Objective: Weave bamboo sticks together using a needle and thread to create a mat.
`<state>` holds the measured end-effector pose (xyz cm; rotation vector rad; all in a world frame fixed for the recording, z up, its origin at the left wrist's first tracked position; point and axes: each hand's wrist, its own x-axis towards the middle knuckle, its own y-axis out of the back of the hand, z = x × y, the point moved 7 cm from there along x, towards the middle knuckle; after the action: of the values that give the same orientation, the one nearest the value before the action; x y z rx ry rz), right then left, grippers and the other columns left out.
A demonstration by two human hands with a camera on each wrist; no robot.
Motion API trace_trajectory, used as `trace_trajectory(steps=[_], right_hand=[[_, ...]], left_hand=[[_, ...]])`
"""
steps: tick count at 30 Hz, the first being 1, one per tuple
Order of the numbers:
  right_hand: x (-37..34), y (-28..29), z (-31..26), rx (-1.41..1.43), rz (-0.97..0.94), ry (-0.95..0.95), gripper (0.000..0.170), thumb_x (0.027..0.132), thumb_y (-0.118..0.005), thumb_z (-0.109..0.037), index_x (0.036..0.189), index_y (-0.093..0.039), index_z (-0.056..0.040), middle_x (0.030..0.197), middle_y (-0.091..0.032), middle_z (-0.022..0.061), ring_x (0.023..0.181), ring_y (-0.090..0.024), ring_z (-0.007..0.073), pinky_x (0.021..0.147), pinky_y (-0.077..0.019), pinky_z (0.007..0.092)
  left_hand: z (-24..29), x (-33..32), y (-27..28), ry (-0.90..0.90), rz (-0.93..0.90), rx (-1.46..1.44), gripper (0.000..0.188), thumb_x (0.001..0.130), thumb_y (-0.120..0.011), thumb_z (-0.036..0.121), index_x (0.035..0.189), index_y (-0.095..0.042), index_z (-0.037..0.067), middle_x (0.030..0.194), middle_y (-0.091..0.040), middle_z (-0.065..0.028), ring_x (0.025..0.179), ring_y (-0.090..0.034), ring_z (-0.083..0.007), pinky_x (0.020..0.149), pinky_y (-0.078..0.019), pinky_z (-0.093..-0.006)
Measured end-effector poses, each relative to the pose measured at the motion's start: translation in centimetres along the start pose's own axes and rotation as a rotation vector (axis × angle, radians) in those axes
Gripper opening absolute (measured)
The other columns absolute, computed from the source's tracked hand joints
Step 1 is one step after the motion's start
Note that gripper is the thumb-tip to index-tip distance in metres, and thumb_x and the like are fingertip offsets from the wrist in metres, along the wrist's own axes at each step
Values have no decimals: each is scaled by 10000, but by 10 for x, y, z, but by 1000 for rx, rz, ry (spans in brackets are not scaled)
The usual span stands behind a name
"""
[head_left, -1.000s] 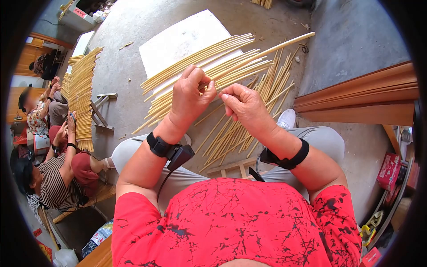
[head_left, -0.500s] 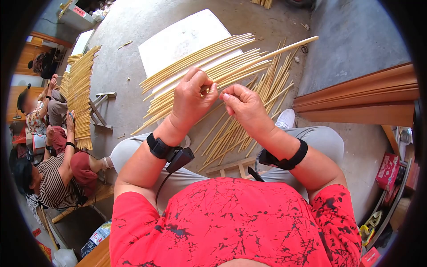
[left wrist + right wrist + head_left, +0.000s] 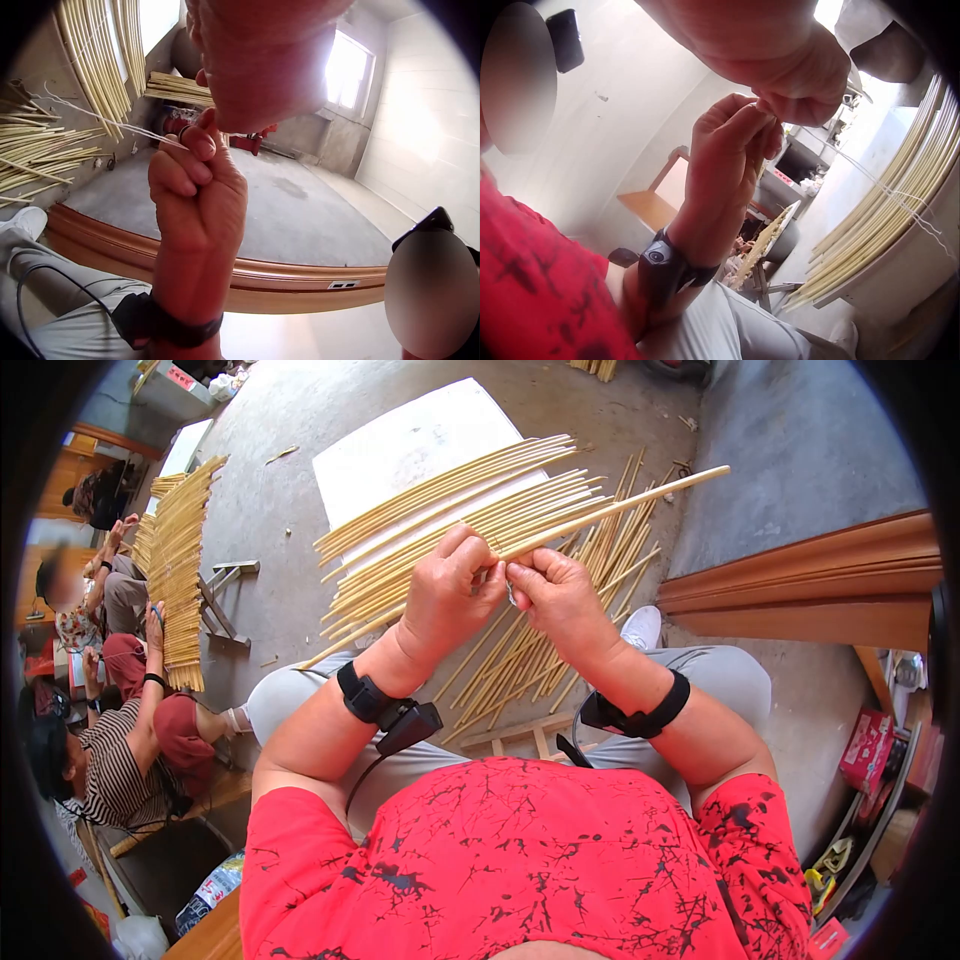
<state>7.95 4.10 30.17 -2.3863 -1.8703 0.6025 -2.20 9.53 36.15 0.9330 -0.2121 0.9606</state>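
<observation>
Both hands meet fingertip to fingertip over a row of pale peeled sticks (image 3: 455, 550). My left hand (image 3: 450, 595) pinches thin white string (image 3: 855, 161), which in the right wrist view runs from the fingers down to the row. My right hand (image 3: 562, 600) has thumb and fingers curled on the string too; in the left wrist view strands (image 3: 127, 129) trail away from it with a loose end. One longer stick (image 3: 660, 490) lies along the row's near side, passing behind the left hand and jutting far out to the right.
Under the row is a white board (image 3: 400, 450). Loose sticks (image 3: 530, 665) lie on the floor beyond my knees, by a small wooden frame (image 3: 535, 738). To the left, two seated people work at a sheet of joined sticks (image 3: 180, 575). A wooden sill (image 3: 800, 575) stands right.
My hands have drawn together and shifted slightly right. The long stick's far end has swung toward me and a little further right.
</observation>
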Motion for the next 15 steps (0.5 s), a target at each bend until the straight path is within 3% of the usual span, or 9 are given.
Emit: trace_trajectory(steps=[6, 10, 13, 15], right_hand=[[2, 2, 1, 124, -15, -65, 153, 877, -530, -162, 895, -586, -20, 615, -533, -9, 455, -437, 35, 398, -359, 176], [4, 4, -2, 139, -6, -12, 182, 883, -532, -182, 920, -575, -9, 621, -540, -7, 489, -485, 39, 404, -397, 190], [6, 7, -9, 42, -50, -119, 128, 863, -548, -150, 903, -587, -34, 649, -551, 24, 546, -546, 99, 459, -431, 228], [1, 4, -44, -1226, -82, 527, 158, 820, -586, -146, 936, -590, -38, 683, -563, 82, 640, -593, 210, 547, -465, 301]], left_hand=[[10, 0, 1, -74, -11, -3, 129, 696, -608, -87, 757, -531, -2, 739, -520, -82, 557, -527, -154, 476, -429, -240], [10, 0, 3, -122, 5, -32, 124, 706, -611, -73, 787, -556, 3, 766, -544, -95, 596, -548, -196, 497, -442, -267], [5, 4, 6, -157, 10, 10, 115, 711, -621, -55, 792, -565, 5, 781, -556, -101, 619, -558, -224, 511, -451, -282], [2, 6, 9, -164, 13, 41, 109, 712, -627, -44, 789, -568, 7, 786, -561, -102, 629, -562, -235, 518, -454, -288]])
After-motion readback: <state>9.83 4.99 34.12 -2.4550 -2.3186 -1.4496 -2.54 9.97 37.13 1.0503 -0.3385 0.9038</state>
